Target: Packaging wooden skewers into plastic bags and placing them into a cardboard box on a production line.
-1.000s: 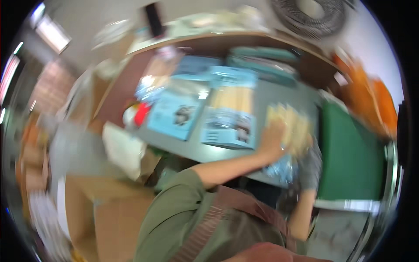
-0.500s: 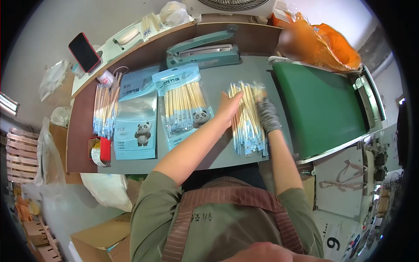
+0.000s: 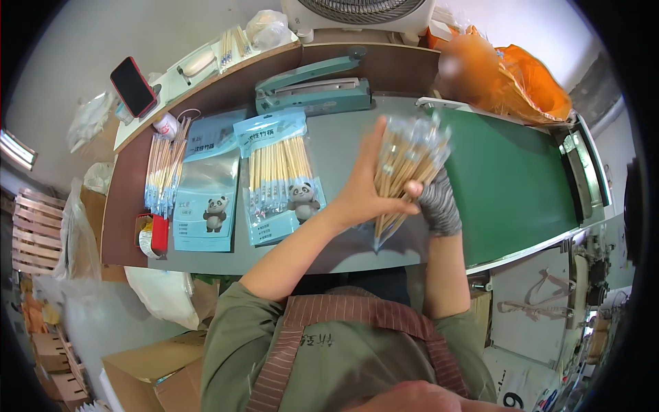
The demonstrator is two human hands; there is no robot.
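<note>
A thick bundle of wrapped bamboo chopsticks (image 3: 406, 168) is lifted off the grey table, its upper ends blurred by motion. My left hand (image 3: 367, 189) grips it from the left, thumb across the front. On its right side my right hand (image 3: 439, 206), in a grey striped glove, is closed round it, the fingers partly hidden behind. Left of the bundle lies a blue-topped clear bag filled with chopsticks (image 3: 278, 175), with a panda print. Beside that bag are flat, unfilled panda bags (image 3: 206, 199) in a stack. Loose wrapped chopsticks (image 3: 163, 172) lie farther left.
A teal bag sealer (image 3: 312, 96) stands at the back of the table (image 3: 336, 154). The green conveyor belt (image 3: 515, 178) adjoins on the right. A red box with a tape roll (image 3: 151, 235) sits at the left front. A phone (image 3: 133, 87) leans on the raised shelf.
The chopsticks lay on the table between my hands; now both hands have raised them and tilted the bundle. My left hand has shifted its hold, thumb now in front.
</note>
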